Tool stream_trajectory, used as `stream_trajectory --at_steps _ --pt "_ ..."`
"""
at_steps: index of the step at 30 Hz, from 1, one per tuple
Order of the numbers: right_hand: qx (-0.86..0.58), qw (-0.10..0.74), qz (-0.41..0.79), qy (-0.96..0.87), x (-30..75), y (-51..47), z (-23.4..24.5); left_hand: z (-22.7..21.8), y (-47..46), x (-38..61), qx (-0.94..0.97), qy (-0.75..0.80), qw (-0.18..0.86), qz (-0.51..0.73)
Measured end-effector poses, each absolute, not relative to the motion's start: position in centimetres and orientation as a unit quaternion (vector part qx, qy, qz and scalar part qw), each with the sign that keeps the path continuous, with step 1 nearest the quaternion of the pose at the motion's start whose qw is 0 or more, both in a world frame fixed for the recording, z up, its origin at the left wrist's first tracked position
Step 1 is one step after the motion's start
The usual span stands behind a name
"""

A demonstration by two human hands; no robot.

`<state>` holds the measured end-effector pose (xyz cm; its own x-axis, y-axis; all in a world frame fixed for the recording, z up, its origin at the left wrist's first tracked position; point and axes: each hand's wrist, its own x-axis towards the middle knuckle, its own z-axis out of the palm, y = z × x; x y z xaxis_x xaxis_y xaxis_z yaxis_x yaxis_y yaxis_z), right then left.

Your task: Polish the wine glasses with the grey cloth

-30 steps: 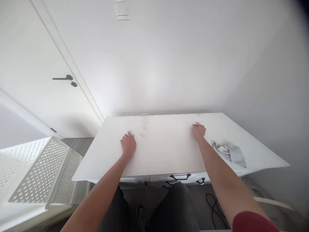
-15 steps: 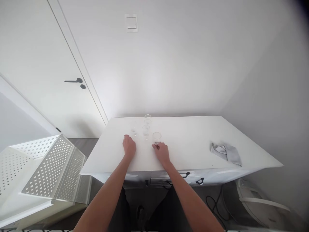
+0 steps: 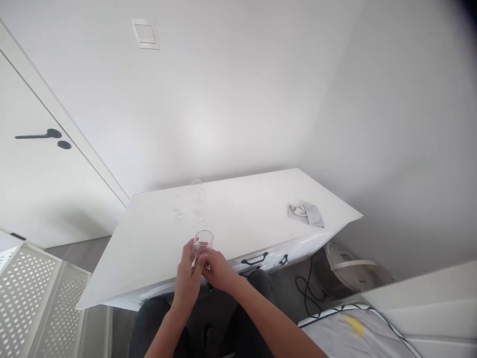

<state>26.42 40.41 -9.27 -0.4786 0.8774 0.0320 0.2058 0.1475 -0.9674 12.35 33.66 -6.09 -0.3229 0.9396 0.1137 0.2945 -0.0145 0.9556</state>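
Note:
Near the front edge of the white cabinet top [image 3: 242, 214], both hands close round one clear drinking glass [image 3: 203, 239], its open rim upward. My left hand [image 3: 187, 278] wraps the glass from the left side. From the right, my right hand [image 3: 220, 271] grips its lower part, and the fingers of both hands hide the base. Farther back stand other clear glasses, faint against the white: a stemmed one [image 3: 199, 211], one at the left [image 3: 178, 209], and another rim [image 3: 197, 185] behind. A crumpled grey cloth [image 3: 315, 215] lies on the right of the top.
Behind the cabinet rises a pale wall with a light switch [image 3: 145, 34]. A door with a dark handle [image 3: 35, 135] is at the left, above white perforated panels [image 3: 33, 283]. On the floor at the right are a rounded grey appliance [image 3: 350, 268] and a black cable [image 3: 306, 291].
The right hand has lifted the glass off the cabinet top and brought it closer to me. My left hand has come over and taken hold too. The view has swung right.

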Motion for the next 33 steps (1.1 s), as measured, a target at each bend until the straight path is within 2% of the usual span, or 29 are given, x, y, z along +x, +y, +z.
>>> stream_trajectory --at_steps 2,3,5,6,7,8,11,13,15,20,21,22,24,28,30,33 --pt "-0.375 0.294 0.481 -0.736 31.0 42.2 -9.9 -6.2 32.6 12.2 0.491 0.621 0.321 0.52" --pt "-0.43 0.308 0.437 -0.728 34.2 43.9 -10.1 -6.3 32.0 12.0 0.493 0.618 0.321 0.521" --pt "-0.624 0.385 0.27 -0.624 42.0 48.1 -10.1 -6.2 31.0 11.4 0.489 0.629 0.312 0.517" --pt "-0.707 0.406 0.171 -0.553 45.9 50.2 -10.0 -6.2 30.5 11.1 0.485 0.641 0.303 0.512" --pt "-0.752 0.407 0.125 -0.504 49.6 52.1 -9.9 -6.2 30.1 10.9 0.482 0.654 0.292 0.505" --pt "-0.779 0.4 0.095 -0.474 52.8 53.7 -9.7 -6.2 29.9 10.7 0.48 0.666 0.28 0.498" --pt "-0.832 0.26 0.065 -0.486 58.5 55.9 -9.7 -6.3 29.8 10.7 0.481 0.675 0.267 0.492" --pt "-0.83 0.216 0.095 -0.506 59.6 55.9 -9.9 -6.3 30.3 10.8 0.483 0.662 0.279 0.501" --pt "-0.811 0.259 0.145 -0.504 59.6 55.3 -10.1 -6.3 31.0 10.9 0.49 0.639 0.302 0.509" --pt "-0.644 0.616 0.293 -0.347 57.2 51.7 -9.3 -6.8 31.9 11.0 0.477 0.593 0.377 0.528" --pt "-0.606 0.664 0.317 -0.303 55.8 50.5 -8.9 -7.1 31.8 11.3 0.461 0.586 0.397 0.536" --pt "-0.568 0.677 0.364 -0.296 54.0 49.1 -8.5 -7.3 31.7 11.7 0.443 0.577 0.421 0.541" --pt "-0.501 0.654 0.471 -0.315 49.2 45.9 -7.7 -7.7 31.4 13.1 0.408 0.56 0.47 0.547" --pt "-0.414 0.546 0.663 -0.301 38.3 38.5 -7.2 -7.8 30.6 16.6 0.365 0.562 0.52 0.53" --pt "-0.4 0.52 0.697 -0.29 34.5 35.2 -7.2 -7.4 30.0 17.8 0.337 0.585 0.51 0.533" --pt "-0.376 0.455 0.71 -0.384 32.7 32.8 -6.9 -6.3 29.0 18.2 0.306 0.623 0.499 0.519"
